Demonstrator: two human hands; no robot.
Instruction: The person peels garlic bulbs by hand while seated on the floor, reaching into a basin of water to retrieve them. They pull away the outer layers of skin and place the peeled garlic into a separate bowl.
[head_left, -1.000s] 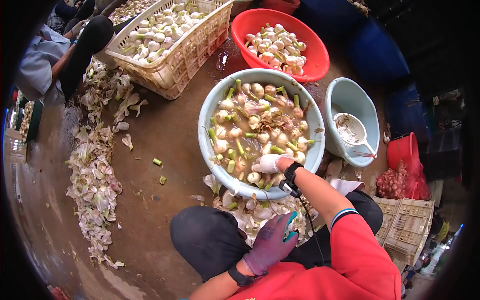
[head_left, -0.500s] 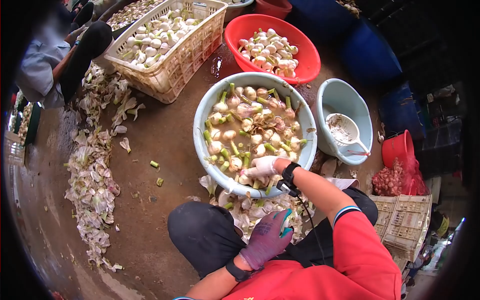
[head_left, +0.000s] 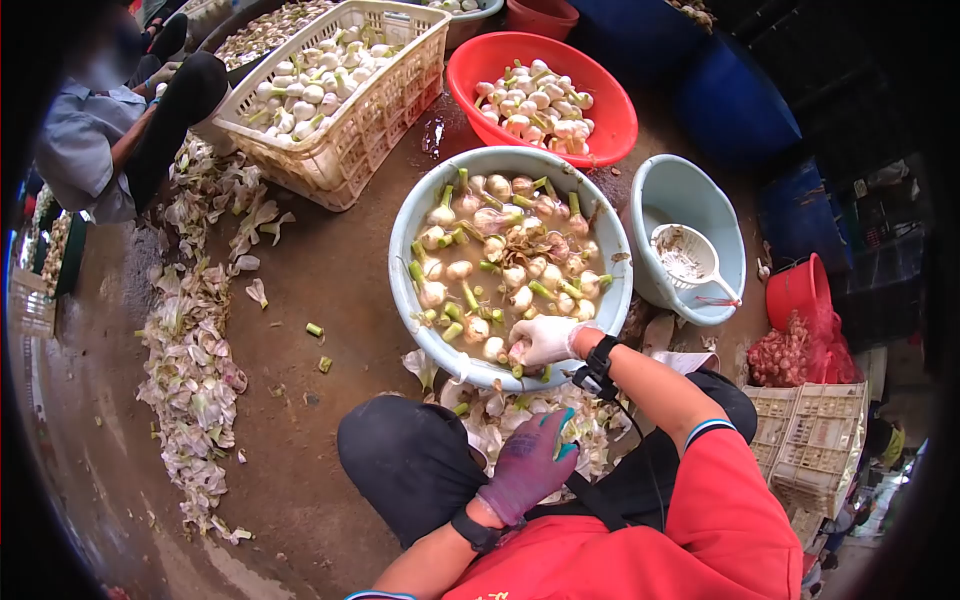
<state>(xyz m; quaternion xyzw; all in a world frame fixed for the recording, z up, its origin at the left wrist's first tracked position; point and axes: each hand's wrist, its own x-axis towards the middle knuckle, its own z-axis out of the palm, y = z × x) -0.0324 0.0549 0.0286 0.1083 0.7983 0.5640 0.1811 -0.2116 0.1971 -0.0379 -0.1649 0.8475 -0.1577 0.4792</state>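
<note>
A light blue basin (head_left: 408,300) holds brownish water with many unpeeled garlic bulbs (head_left: 490,222) and green stem pieces. My right hand (head_left: 548,340), in a white glove, is at the basin's near inner side with its fingers closed round a garlic bulb (head_left: 518,350). My left hand (head_left: 530,462), in a purple glove with teal fingertips, is over my lap, below the basin. Its fingers are curled, and what they hold, if anything, is hard to make out. Garlic peels (head_left: 480,425) lie on the floor between the basin and my lap.
A cream crate (head_left: 335,165) and a red basin (head_left: 620,125) hold white garlic. A second blue basin (head_left: 725,210) holds a white strainer (head_left: 690,255). Peels (head_left: 195,370) cover the floor at left. Another person (head_left: 90,140) sits upper left. Stacked crates (head_left: 820,440) stand at right.
My right hand has moved slightly right and its fingers have closed on a bulb at the water's near edge. My left hand has shifted slightly left and up.
</note>
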